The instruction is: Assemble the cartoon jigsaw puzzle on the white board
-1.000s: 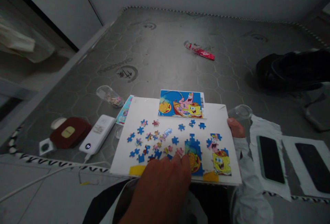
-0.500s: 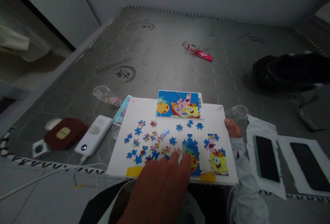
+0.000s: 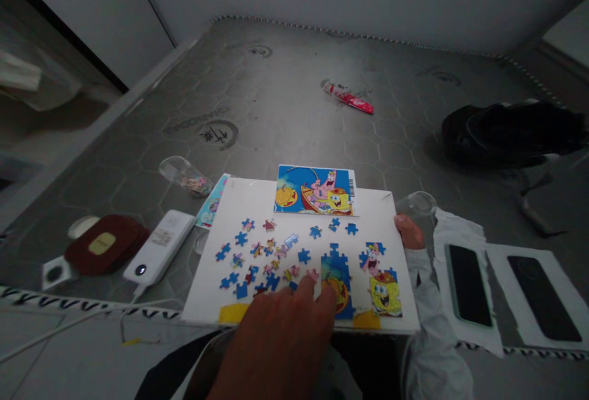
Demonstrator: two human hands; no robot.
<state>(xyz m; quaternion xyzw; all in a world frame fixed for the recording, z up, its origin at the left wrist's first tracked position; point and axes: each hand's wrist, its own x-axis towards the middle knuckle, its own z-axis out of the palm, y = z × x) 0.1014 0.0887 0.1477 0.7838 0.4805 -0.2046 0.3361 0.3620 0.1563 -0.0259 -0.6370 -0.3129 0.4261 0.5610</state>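
A white board [image 3: 257, 197] lies before me, with loose jigsaw pieces [image 3: 237, 260] spread over its left and middle. My left hand [image 3: 285, 320] is low over the board, fingers bent and a gap between index finger and thumb. Its index fingertip is at a small pink piece [image 3: 313, 274]; its thumb rests by a joined blue strip with a burger picture [image 3: 338, 292]. My right hand [image 3: 408, 232] grips the board's right edge, thumb on top, other fingers hidden. Near it lies a joined yellow-and-pink cartoon section [image 3: 384, 292]. A picture card [image 3: 315, 190] lies at the top.
On the left are a clear cup of pieces [image 3: 186, 176], a white power bank [image 3: 161, 246] with a cable, and a brown case [image 3: 105, 243]. To the right are two phones [image 3: 469, 286], another clear cup [image 3: 421, 202] and a black bag [image 3: 510, 133]. A red wrapper [image 3: 350, 98] lies farther back.
The view has shifted slightly, so everything sits a little lower and farther left. My left hand stays by the same pieces, and my right hand still grips the board.
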